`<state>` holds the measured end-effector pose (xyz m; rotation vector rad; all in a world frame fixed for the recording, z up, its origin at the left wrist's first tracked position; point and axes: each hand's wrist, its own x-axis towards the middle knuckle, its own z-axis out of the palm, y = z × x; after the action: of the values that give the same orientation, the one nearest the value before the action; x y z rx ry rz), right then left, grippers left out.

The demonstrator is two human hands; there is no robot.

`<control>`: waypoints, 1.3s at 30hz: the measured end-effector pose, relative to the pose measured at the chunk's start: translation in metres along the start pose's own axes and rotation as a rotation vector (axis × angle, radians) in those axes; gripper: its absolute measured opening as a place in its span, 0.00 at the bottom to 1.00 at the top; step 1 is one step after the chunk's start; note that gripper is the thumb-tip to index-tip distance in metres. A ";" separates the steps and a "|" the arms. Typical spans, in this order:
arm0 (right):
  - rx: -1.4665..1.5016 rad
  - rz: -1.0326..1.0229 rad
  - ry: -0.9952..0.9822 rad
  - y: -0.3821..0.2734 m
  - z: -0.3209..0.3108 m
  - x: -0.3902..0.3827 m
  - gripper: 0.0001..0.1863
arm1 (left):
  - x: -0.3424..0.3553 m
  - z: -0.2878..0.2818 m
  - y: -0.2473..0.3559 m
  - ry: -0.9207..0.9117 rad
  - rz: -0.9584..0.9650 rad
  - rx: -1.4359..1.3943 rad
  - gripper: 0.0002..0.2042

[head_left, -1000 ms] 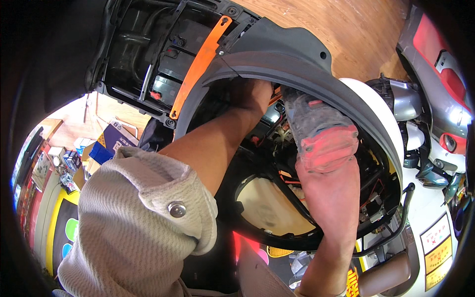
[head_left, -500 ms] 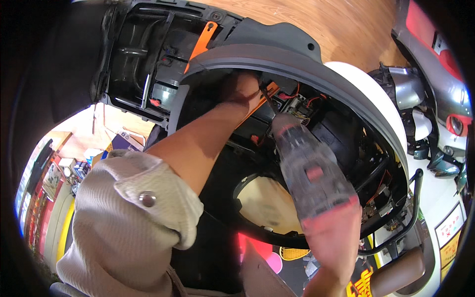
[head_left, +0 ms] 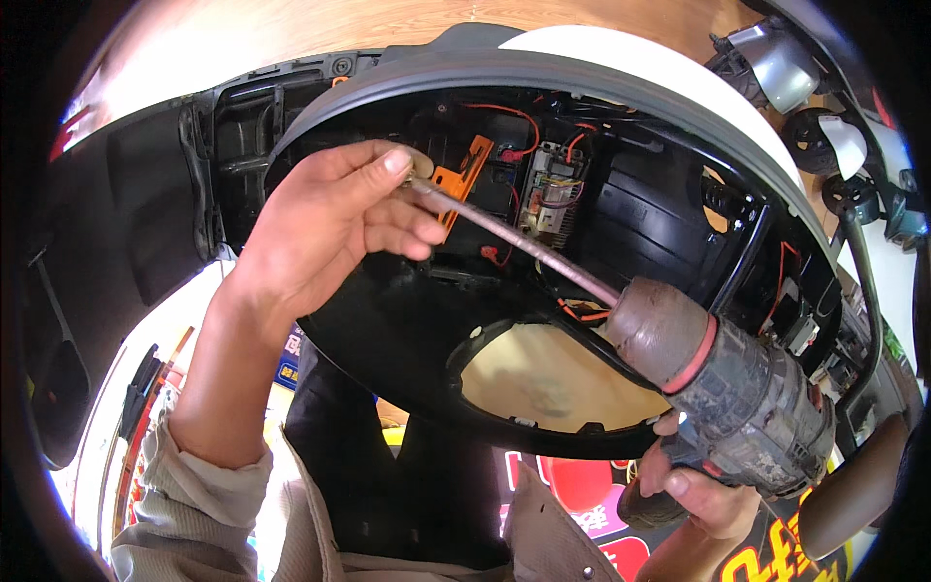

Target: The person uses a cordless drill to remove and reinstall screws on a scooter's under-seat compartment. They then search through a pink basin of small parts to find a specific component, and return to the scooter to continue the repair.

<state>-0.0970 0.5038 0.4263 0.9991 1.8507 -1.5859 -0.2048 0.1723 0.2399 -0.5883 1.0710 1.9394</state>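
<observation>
My right hand (head_left: pixel 713 500) grips the handle of a dark cordless drill (head_left: pixel 747 407) with a red ring, held at the lower right. A long metal driver bit (head_left: pixel 524 244) runs from its chuck up and left. At the bit's far end, the thumb and index finger of my left hand (head_left: pixel 320 209) pinch the tip; any small part there is too small to make out. Both hands are over a large black plastic shell (head_left: pixel 398 339). Behind the bit, an orange metal bracket (head_left: pixel 468 175) lies inside the shell, beside a finned controller unit (head_left: pixel 553 199) with wires.
An oval opening (head_left: pixel 553 383) cuts through the shell's near side. Orange wires (head_left: pixel 519 114) run inside it. A brown handlebar grip (head_left: pixel 853 485) juts in at the lower right. Silver vehicle parts (head_left: pixel 776 68) lie at the far right, and a black padded panel (head_left: pixel 116 233) at left.
My left hand has come out from deep inside the shell and now pinches the bit's tip. The drill has moved right and back from the bracket. The view has shifted too.
</observation>
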 end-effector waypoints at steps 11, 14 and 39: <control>-0.036 -0.003 -0.113 0.034 -0.013 -0.013 0.31 | -0.021 0.013 -0.025 0.133 0.002 -0.321 0.13; -0.379 -0.180 -0.144 0.030 -0.010 -0.011 0.29 | -0.013 0.012 -0.024 0.142 -0.008 -0.318 0.13; -1.340 -0.585 -0.569 0.079 0.102 0.079 0.13 | 0.083 -0.072 -0.174 0.431 -0.896 0.254 0.06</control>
<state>-0.0907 0.4245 0.2974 -0.5518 2.1689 -0.4067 -0.1049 0.1993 0.0618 -1.1342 1.0286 0.9048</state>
